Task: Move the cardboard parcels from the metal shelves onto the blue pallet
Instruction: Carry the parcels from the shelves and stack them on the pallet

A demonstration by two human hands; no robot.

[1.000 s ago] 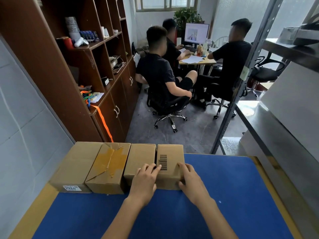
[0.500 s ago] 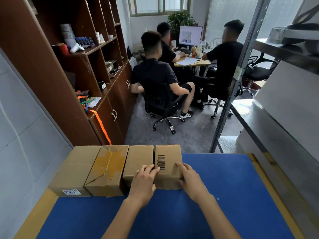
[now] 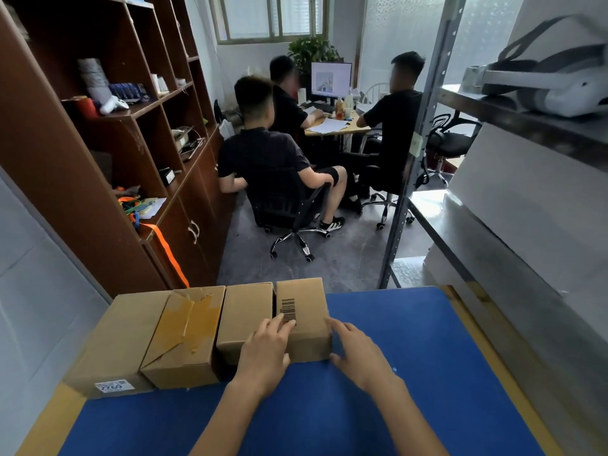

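Several brown cardboard parcels stand side by side along the far edge of the blue pallet [image 3: 411,373]. The rightmost one, the barcode parcel [image 3: 306,301], sits tight against a plain parcel [image 3: 245,311]. Left of these are a taped parcel [image 3: 187,330] and a labelled parcel [image 3: 128,337]. My left hand [image 3: 266,350] lies flat on the near top of the barcode parcel, its fingers over the barcode. My right hand [image 3: 358,353] is at that parcel's right side with spread fingers, the fingertips just touching its edge.
The metal shelves [image 3: 460,245] run along the right, with a slanted upright post [image 3: 418,153], large white boxes [image 3: 526,199] and a white headset [image 3: 552,90] above. A brown cabinet [image 3: 82,159] stands on the left. Three people [image 3: 273,166] sit on office chairs beyond the pallet.
My hands clasped the barcode parcel's near end from both sides before. Now the right hand has loosened and spread, and the left lies flat on top. The parcel has stayed in place.
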